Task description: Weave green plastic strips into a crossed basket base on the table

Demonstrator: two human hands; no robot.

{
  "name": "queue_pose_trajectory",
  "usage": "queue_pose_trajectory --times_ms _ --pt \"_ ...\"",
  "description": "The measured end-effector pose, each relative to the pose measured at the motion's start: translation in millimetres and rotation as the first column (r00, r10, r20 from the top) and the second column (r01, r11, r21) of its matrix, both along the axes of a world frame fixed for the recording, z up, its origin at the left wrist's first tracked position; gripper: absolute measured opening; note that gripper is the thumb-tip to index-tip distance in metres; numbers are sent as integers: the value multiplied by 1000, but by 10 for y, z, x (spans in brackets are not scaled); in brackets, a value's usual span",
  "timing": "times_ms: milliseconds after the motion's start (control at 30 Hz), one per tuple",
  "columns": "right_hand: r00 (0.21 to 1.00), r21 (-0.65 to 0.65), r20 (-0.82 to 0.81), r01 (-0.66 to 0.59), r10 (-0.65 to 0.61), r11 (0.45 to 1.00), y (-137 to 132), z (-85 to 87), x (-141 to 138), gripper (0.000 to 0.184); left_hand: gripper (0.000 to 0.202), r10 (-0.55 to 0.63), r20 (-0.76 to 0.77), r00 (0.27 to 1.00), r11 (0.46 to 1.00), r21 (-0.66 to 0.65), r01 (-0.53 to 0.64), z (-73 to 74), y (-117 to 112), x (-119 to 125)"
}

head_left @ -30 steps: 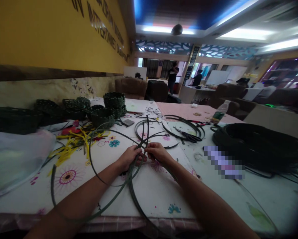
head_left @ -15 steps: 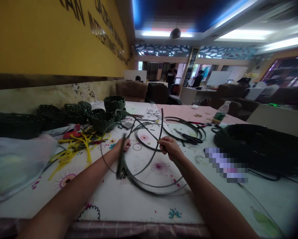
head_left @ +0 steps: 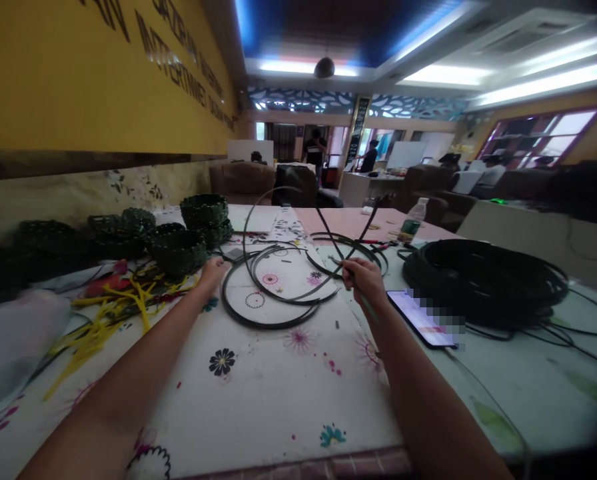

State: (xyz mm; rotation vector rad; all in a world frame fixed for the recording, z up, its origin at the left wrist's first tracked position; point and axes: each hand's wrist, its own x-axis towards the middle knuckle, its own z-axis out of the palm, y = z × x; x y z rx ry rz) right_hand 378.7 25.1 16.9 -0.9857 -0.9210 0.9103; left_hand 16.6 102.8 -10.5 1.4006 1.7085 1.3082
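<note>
My right hand [head_left: 364, 277] is closed around dark green plastic strips [head_left: 330, 230], which cross at the fingers and stick up beyond them; one end hangs below the palm. A thin loop of strip [head_left: 248, 230] arches to the left of that hand. My left hand [head_left: 213, 272] is over the left part of the table, fingers curled, beside a small grey block [head_left: 234, 255]; whether it holds anything is unclear. Between the hands, a curved bundle of dark strips [head_left: 258, 325] lies on the flowered tablecloth [head_left: 278, 387].
Dark woven baskets [head_left: 203, 212] and yellow strips [head_left: 141, 300] lie at the left, near a plastic bag [head_left: 18, 353]. On the right are a phone [head_left: 418, 317], a big dark coil [head_left: 483, 283] and a bottle [head_left: 413, 220]. Other people [head_left: 314, 150] are in the background.
My left hand has moved left, away from the strips it was at. The right hand has gone right with its strips. The view has turned slightly right.
</note>
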Motion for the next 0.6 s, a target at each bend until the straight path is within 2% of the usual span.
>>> queue_pose_trajectory --times_ms 67,133,200,300,367,467,533,600 --pt "1000 -2 -21 -3 2 1000 -5 17 -29 23 20 40 -18 999 994 100 -38 117 -118 -58" --pt "999 -11 -31 -38 38 999 -40 36 -137 23 26 27 -18 999 982 186 -23 248 -308 -73" --pt "992 -26 -29 -121 120 992 -110 48 -322 22 29 -75 20 997 960 271 67 360 -561 -16" --pt "947 -86 14 -319 321 944 -274 12 -698 22 33 -293 125 948 946 181 269 407 -989 189" --pt "903 -150 55 -414 425 898 -399 -59 -964 22 42 -419 279 864 904 36 427 331 -1242 349" --pt "806 -238 136 -538 576 809 -566 -206 -1300 20 47 -488 464 739 802 -97 590 104 -1505 528" --pt "755 -261 162 -588 635 766 -643 -296 -1449 18 45 -486 487 725 795 -97 598 -52 -1597 590" --pt "734 -267 170 -608 657 748 -684 -361 -1533 17 45 -474 495 728 810 -78 581 -162 -1637 624"
